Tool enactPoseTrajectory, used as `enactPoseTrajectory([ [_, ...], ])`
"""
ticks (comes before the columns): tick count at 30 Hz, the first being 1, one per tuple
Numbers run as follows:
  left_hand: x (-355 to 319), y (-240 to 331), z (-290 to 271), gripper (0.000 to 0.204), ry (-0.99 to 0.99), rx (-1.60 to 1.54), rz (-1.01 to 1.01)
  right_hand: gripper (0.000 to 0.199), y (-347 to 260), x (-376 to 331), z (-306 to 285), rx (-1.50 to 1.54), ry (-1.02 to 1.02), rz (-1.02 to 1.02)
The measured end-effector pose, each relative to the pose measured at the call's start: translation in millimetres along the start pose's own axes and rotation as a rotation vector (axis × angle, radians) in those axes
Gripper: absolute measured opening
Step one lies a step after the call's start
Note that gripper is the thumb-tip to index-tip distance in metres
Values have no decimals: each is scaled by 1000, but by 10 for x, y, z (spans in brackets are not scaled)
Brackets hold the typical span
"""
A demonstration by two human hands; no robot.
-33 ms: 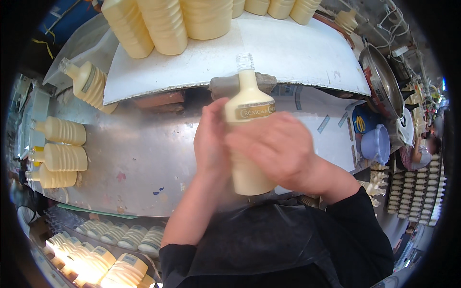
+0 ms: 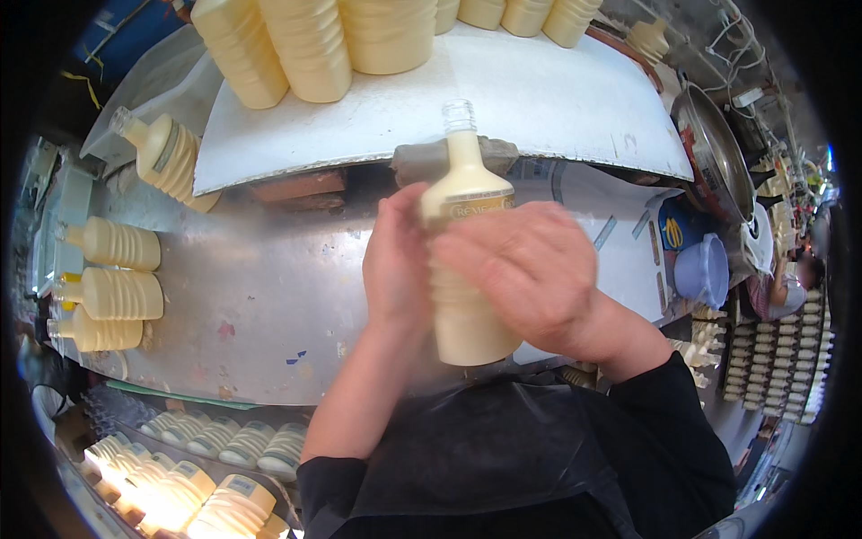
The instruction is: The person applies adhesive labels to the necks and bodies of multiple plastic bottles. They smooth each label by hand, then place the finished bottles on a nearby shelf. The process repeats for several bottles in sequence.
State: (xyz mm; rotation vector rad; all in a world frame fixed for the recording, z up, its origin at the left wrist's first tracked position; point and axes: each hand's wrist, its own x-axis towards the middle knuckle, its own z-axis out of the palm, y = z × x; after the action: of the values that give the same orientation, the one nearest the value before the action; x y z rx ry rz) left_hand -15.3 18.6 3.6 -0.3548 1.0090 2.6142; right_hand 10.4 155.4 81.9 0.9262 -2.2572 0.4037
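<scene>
A cream-coloured bottle (image 2: 462, 337) with a clear threaded neck stands nearly upright before me. Its shoulder carries a gold and cream label (image 2: 476, 205), and ribs mark the body below. My left hand (image 2: 393, 260) grips the bottle's left side, its fingers mostly hidden behind. Across the front, just under the label's lettering, my right hand (image 2: 530, 265) lies with fingers stretched flat against the surface, slightly blurred. Behind the bottle's neck sits a grey-brown block or folded cloth (image 2: 417, 164), at the edge of the raised white board.
Cream bottles (image 2: 305, 54) line the far side of the white board (image 2: 539, 99). More bottles (image 2: 112, 295) lie on the metal table (image 2: 242, 296) at left; one bottle (image 2: 166, 157) leans by the board. At right are a purple bucket (image 2: 702, 269) and a large round pan (image 2: 714, 153).
My right hand has slid a little to the right across the bottle's front. The left hand and the bottle hold their place.
</scene>
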Motion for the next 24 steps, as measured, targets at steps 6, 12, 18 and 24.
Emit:
enactPoseTrajectory([
  [6,40,-56,-65,50,-26,-6,13,27,-116,-75,97,3,-57,17],
  [12,-77,50,64,38,-26,59,39,29,159,68,-35,279,35,452],
  [18,-68,8,41,38,-72,115,99,29,272,158,-41,60,-78,372],
  [24,-79,48,83,34,-52,76,67,29,168,144,-41,55,-105,263],
])
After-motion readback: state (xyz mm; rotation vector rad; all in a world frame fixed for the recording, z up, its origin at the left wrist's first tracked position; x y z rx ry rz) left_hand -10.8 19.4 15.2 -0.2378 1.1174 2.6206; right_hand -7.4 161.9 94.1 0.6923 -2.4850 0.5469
